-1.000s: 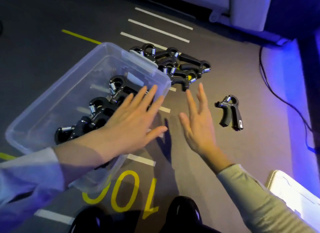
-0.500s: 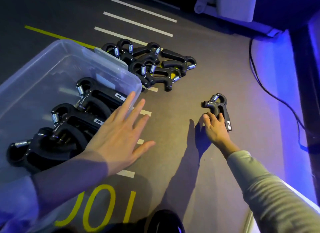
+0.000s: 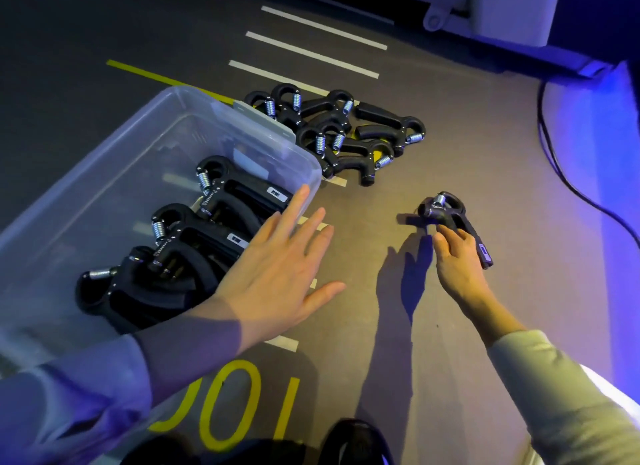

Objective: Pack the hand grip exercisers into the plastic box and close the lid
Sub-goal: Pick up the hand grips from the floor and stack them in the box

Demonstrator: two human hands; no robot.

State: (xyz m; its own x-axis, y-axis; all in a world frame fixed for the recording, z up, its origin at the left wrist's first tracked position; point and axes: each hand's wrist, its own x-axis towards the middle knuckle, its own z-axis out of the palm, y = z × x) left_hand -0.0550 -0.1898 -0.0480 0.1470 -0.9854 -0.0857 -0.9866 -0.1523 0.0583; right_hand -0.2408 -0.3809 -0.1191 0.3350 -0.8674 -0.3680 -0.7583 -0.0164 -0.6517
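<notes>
**Right hand on a lone exerciser**

The right hand (image 3: 457, 260) curls its fingers around a single hand grip exerciser (image 3: 450, 215) on the floor. The left hand (image 3: 277, 274) hovers flat, fingers spread, over the plastic box (image 3: 104, 174) holding several exercisers (image 3: 194, 250). A pile (image 3: 346, 132) lies beyond.

Black cable (image 3: 568, 184), yellow "100" marking (image 3: 228, 405)
</notes>
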